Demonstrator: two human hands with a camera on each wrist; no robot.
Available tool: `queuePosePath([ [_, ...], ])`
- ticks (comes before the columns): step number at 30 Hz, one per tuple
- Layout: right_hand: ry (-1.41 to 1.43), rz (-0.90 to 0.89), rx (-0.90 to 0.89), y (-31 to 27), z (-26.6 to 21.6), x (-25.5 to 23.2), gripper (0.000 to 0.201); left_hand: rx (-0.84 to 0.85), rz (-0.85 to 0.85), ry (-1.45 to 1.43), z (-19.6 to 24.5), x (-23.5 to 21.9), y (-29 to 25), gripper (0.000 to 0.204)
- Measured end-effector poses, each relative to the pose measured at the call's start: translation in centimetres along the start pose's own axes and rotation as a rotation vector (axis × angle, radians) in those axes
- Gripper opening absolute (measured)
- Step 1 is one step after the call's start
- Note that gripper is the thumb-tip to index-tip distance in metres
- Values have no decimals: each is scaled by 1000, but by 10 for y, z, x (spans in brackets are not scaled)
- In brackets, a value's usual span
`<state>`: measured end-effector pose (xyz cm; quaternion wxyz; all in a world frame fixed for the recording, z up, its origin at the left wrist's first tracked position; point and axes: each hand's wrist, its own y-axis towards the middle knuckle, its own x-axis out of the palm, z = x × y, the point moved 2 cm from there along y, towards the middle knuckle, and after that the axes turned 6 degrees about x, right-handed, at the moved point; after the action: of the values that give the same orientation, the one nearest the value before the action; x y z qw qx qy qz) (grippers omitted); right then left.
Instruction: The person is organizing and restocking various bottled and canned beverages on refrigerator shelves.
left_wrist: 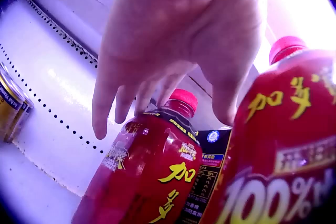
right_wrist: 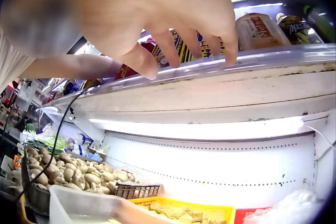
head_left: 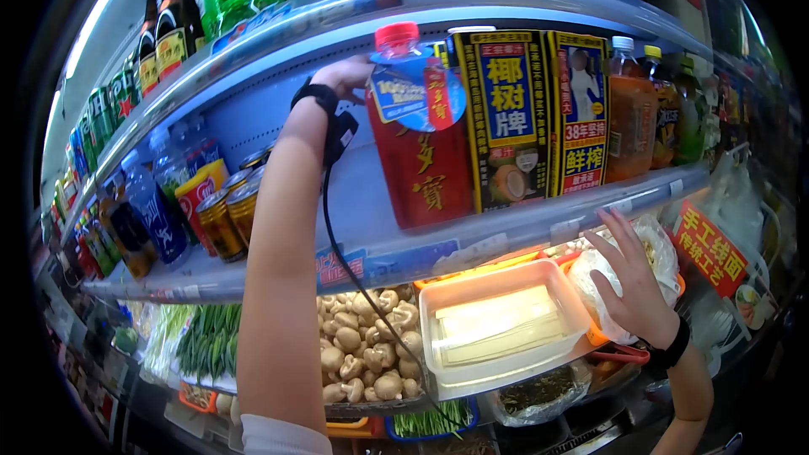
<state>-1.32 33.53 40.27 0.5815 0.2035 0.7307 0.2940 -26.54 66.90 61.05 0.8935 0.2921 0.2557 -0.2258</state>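
Note:
My left hand [head_left: 344,77] reaches into the shelf beside a big red drink bottle [head_left: 425,168] with a red cap and a round blue tag. In the left wrist view, a second red bottle [left_wrist: 142,166] stands behind it. The extended fingers and thumb [left_wrist: 223,98] hang spread around this rear bottle's cap, fingers on the far side. My right hand [head_left: 628,286] is at the shelf's front edge [right_wrist: 283,58], fingers spread, fingertips at the clear rail. Black and yellow coconut drink cartons [head_left: 506,126] stand right of the front bottle.
Orange drink bottles [head_left: 630,122] stand at the right, cans [head_left: 223,223] and water bottles at the left. Below lie mushrooms [head_left: 371,345], a plastic tub [head_left: 430,345] of pale sheets and a plastic bag [head_left: 657,244]. A black cable [head_left: 337,244] hangs from my left wrist.

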Motion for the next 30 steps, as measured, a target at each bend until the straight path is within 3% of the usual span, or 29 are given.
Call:
queuePosePath([
  [1, -48, 37, -6, 1, 4, 2, 49, 11, 105, -46, 7, 5, -6, 31],
  [2, -50, 59, 5, 2, 8, 3, 49, 12, 123, -50, 9, 4, -6, 32],
  [15, -36, 74, -59, 8, 17, 1, 47, -43, -46, 7, 4, 8, -9, 44],
  [22, -27, 87, -83, 9, 17, -2, 48, 15, -201, 29, -2, -7, -13, 45],
  [26, -21, 88, -78, 7, 18, -1, 49, -49, -148, -95, 24, 13, -41, 45],
  [30, -23, 73, -66, 6, 20, -1, 50, -96, -105, -136, 26, 13, -34, 40],
])
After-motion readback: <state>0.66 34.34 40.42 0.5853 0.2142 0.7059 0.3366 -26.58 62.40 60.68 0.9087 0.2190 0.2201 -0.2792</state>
